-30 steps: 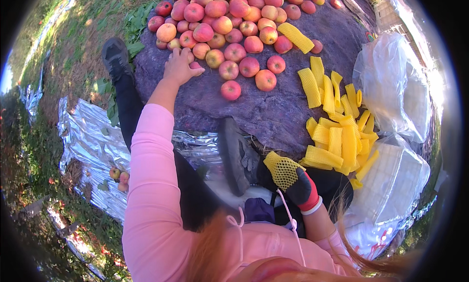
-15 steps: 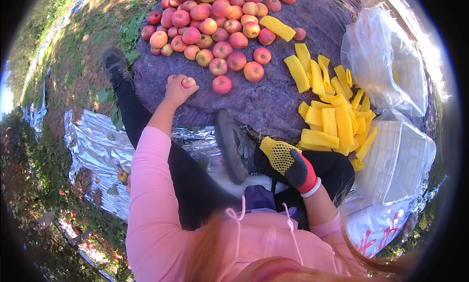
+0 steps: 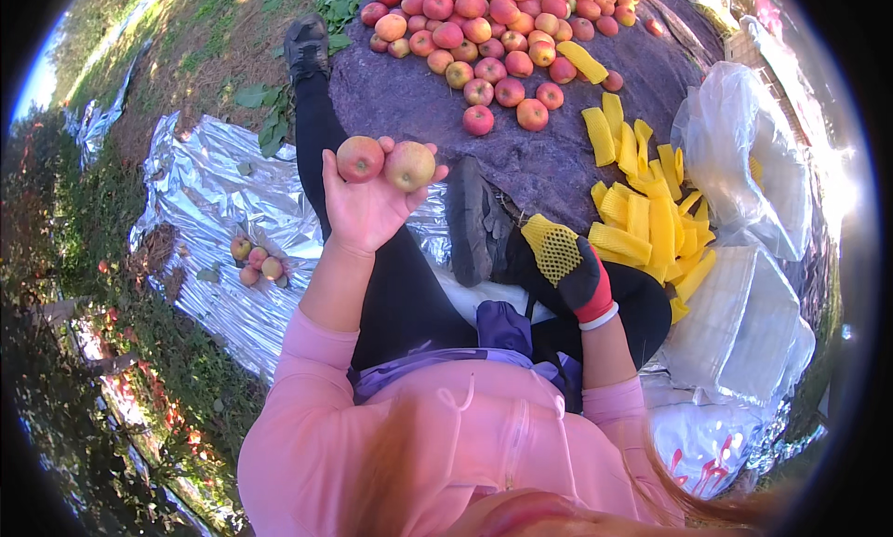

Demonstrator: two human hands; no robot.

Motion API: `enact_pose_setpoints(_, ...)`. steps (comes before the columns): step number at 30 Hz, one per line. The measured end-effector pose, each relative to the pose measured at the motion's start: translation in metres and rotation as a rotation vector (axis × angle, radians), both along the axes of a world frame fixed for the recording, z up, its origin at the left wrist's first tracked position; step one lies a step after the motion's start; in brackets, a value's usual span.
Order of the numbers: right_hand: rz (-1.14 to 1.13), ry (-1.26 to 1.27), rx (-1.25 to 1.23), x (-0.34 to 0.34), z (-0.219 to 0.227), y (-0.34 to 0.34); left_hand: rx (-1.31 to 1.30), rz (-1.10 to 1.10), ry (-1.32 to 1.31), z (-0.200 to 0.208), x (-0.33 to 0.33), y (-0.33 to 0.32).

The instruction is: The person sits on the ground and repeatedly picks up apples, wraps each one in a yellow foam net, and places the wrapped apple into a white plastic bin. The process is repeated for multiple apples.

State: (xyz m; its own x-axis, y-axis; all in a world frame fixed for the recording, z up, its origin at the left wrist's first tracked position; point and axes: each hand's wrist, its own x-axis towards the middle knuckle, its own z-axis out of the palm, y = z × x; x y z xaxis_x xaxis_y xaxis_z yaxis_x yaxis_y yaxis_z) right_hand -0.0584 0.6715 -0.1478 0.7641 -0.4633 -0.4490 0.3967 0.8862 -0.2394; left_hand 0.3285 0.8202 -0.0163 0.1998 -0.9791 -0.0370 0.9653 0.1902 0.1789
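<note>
There's red lettering on the pale sheet (image 3: 712,453) beyond the cloth's near-right side, can't make it out. Left hand (image 3: 368,208) is palm up, fingers spread, cradling two apples (image 3: 360,158) by the dark cloth's (image 3: 395,104) near-left edge. Gloved right hand (image 3: 590,284) has one yellow mesh sleeve (image 3: 553,247) near the near-right edge; can't tell finger spread. Four spare apples (image 3: 258,257) on the foil (image 3: 209,221).
</note>
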Motion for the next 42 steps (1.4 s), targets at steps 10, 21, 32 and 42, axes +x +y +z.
enact_pose_setpoints(10, 0.129, 0.077, -0.201, 0.002, 0.008, -0.004, 1.072, 0.761, -0.472, -0.087, 0.122, 0.238)
enact_pose_setpoints(21, 0.153, 0.173, -0.199, 0.004, 0.009, -0.008, 1.383, 0.983, -0.056, -0.224, 0.101, 0.395)
enact_pose_setpoints(32, 0.117, 0.089, -0.234, 0.006, 0.025, -0.013, 1.436, 1.459, -0.205, -0.191, 0.166, 0.398)
enact_pose_setpoints(42, -0.001, 0.111, -0.168, 0.008, 0.007, -0.028, 0.869, 0.779, -0.976, -0.039, 0.242, 0.094)
